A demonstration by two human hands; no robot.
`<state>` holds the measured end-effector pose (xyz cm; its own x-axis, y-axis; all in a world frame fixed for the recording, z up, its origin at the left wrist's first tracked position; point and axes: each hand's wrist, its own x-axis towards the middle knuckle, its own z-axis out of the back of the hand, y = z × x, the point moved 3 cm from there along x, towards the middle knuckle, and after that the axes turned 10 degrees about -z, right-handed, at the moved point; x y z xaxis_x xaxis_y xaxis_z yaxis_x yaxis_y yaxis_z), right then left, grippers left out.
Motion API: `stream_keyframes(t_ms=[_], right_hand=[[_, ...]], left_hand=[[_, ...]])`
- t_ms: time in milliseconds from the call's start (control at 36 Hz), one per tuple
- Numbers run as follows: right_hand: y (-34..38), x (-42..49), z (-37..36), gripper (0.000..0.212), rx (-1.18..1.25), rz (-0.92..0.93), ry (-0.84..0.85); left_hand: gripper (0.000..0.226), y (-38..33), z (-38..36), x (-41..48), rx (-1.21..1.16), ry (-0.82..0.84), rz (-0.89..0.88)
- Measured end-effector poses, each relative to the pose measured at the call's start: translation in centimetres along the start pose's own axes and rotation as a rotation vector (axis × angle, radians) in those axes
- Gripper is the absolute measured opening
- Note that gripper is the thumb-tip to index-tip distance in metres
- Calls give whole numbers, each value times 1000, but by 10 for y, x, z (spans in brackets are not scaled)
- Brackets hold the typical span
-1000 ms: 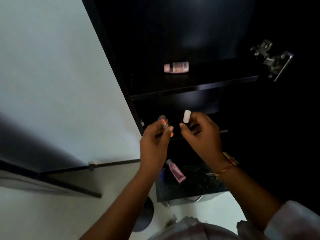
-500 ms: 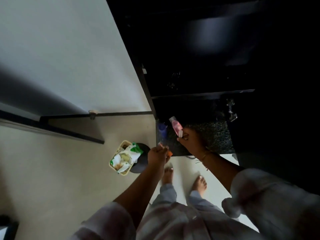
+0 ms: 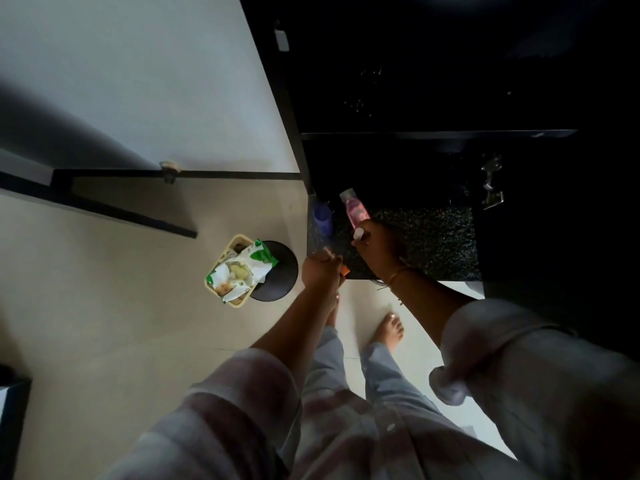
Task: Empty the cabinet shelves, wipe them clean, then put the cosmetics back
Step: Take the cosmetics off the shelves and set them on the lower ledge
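Left hand (image 3: 320, 268) gripping a small orange tube (image 3: 345, 270), right hand (image 3: 379, 249) pinching a white-capped stick (image 3: 358, 233), are descending from the shelf to the speckled black tabletop (image 3: 433, 237); emptying is continuing.

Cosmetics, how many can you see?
4: pink bottle and blue container on the counter, white-tipped stick in the right hand, orange stick in the left hand. Dark shelves may hide more.

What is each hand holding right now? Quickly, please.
Left hand: gripping a small orange-tipped tube.
Right hand: pinching a small white-capped item.
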<state>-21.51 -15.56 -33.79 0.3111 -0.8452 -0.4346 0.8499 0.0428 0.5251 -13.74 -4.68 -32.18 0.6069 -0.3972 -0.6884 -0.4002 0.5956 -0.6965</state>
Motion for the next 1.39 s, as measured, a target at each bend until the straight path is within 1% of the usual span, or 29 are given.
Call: stream_keyframes(t_ms=[56, 111, 167, 194, 278, 361, 472, 583, 611, 694, 778, 861, 944, 1083, 1222, 1306, 1389], right_hand=[[-2, 1, -3, 16, 27, -5, -4], [-3, 0, -5, 15, 42, -7, -2], [-3, 0, -7, 15, 52, -10, 1], [-4, 0, -7, 15, 60, -15, 2], [-6, 1, -8, 18, 86, -31, 3], [-8, 3, -8, 19, 96, -32, 0], [-11, 4, -7, 23, 102, -28, -5], [-12, 3, -5, 18, 92, -40, -20], [-13, 2, -5, 17, 97, -44, -17], [-14, 2, -5, 18, 104, -49, -7], [-12, 0, -2, 18, 96, -40, -20], [-10, 2, -2, 15, 73, -28, -37], [-8, 4, -3, 16, 51, -23, -49], [-4, 7, -2, 30, 36, -7, -49], [-1, 2, 0, 28, 33, -20, -54], [-4, 1, -2, 22, 46, -53, -38], [-4, -2, -1, 26, 46, -58, -42]], left_hand=[[7, 2, -2, 1, 132, -12, -23], [21, 7, -6, 7, 294, 9, -51], [27, 4, -9, 7, 328, 15, -108], [26, 2, -11, 6, 325, 23, -125], [25, 2, -16, 10, 248, -22, -123], [20, 10, -22, 22, 274, -32, -135], [23, 10, -30, 30, 306, -24, -162], [7, 2, -32, 27, 297, -50, -179], [7, 1, -32, 27, 295, -61, -173], [10, 5, -32, 31, 267, -98, -164], [19, 9, -32, 33, 226, -127, -182], [16, 7, -31, 29, 159, -133, -226], [14, 9, -30, 26, 51, -145, -231], [27, 14, -30, 26, -79, -154, -239], [27, 14, -26, 24, -97, -131, -270], [27, 12, -22, 21, -55, -104, -289], [24, 9, -16, 20, 40, -67, -341]])
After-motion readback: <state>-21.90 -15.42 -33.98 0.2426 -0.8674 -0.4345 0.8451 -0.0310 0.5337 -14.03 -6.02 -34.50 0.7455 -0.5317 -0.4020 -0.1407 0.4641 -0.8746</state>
